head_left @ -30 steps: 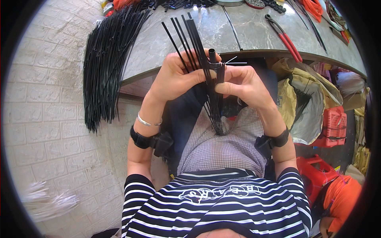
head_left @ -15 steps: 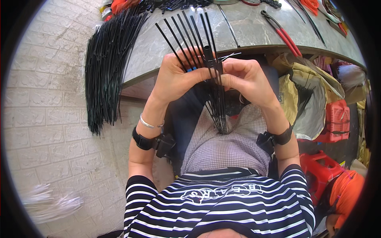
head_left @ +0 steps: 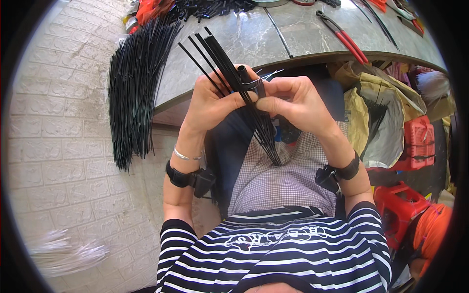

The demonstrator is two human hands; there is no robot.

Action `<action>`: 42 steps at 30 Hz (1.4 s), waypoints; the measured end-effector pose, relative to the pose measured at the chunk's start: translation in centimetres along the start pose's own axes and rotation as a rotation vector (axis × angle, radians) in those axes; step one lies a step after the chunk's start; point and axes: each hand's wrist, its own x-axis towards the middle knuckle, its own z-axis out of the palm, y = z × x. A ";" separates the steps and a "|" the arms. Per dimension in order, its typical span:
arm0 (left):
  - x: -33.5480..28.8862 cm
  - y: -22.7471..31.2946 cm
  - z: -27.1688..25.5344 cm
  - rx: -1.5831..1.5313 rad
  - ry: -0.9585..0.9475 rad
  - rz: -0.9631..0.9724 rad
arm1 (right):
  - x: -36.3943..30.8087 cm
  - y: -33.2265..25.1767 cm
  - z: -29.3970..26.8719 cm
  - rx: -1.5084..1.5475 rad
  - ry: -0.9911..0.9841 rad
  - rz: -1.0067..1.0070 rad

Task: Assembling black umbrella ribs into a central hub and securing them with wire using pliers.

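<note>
Plainly, the left hand [head_left: 210,102] and right hand [head_left: 295,100], fingers pinched closed, grip 1 slanting bundle of thin black rods [head_left: 226,63] with 1 short, hollow tube [head_left: 243,73], just before the counter [head_left: 303,34].

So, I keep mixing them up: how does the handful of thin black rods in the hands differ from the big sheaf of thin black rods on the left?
The handful of rods is gripped in the left hand; the big sheaf is untouched, reaching past the edge of the grey marbled table. The handful holds far fewer rods, some fanned apart at the top; the sheaf is densely packed. Both are thin, black and long.
</note>
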 end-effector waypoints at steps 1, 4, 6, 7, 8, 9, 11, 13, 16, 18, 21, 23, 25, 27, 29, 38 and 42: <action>0.0 0.0 -0.1 0.002 -0.002 0.000 | -0.1 0.0 0.2 -0.007 0.029 -0.025; -0.1 0.2 -0.2 0.031 -0.042 -0.014 | -0.1 0.0 0.0 -0.030 0.056 -0.020; -0.2 0.2 -0.1 0.027 -0.019 -0.009 | -0.1 0.1 -0.2 -0.048 0.055 0.010; -0.1 0.2 0.0 0.028 -0.020 -0.009 | -0.1 0.1 -0.2 0.011 0.044 0.002; -0.1 0.2 0.0 0.013 -0.026 0.003 | -0.1 0.1 -0.3 0.070 0.032 -0.007; -0.1 0.2 0.0 0.000 -0.029 0.015 | 0.0 0.0 -0.4 0.071 0.030 -0.007; 0.1 0.2 -0.3 0.016 -0.061 0.007 | 0.3 -0.2 -0.7 0.137 -0.005 0.100; 0.2 0.2 -0.3 0.027 -0.097 -0.002 | 0.6 -0.4 -1.2 0.141 -0.017 0.131; 0.3 0.1 0.0 0.026 -0.108 0.013 | 0.6 -0.3 -1.2 0.127 -0.003 0.131; 0.1 0.2 0.5 0.032 0.027 -0.078 | 0.6 0.0 -1.0 0.107 0.024 0.100; -0.1 -0.7 1.6 -0.107 0.204 0.019 | 0.7 0.2 -0.8 0.073 0.061 0.024; -0.1 -0.7 1.5 -0.068 0.192 0.009 | 0.8 0.2 -0.7 0.011 0.069 -0.007; 0.0 -0.6 1.7 -0.061 0.193 0.023 | 0.7 -0.1 -0.6 -0.038 0.085 -0.019; -0.2 -0.7 1.5 0.008 0.190 0.009 | 0.6 -0.1 -0.4 -0.087 0.103 -0.033; -0.4 -0.6 1.5 0.078 0.184 -0.005 | 0.5 -0.1 -0.3 -0.102 0.110 -0.041; -0.9 -0.3 2.6 0.139 0.256 0.043 | 0.0 -0.7 -0.1 -0.100 0.110 -0.036; -1.1 0.4 2.6 0.152 0.238 0.019 | -0.1 -0.7 -0.1 -0.124 0.096 -0.032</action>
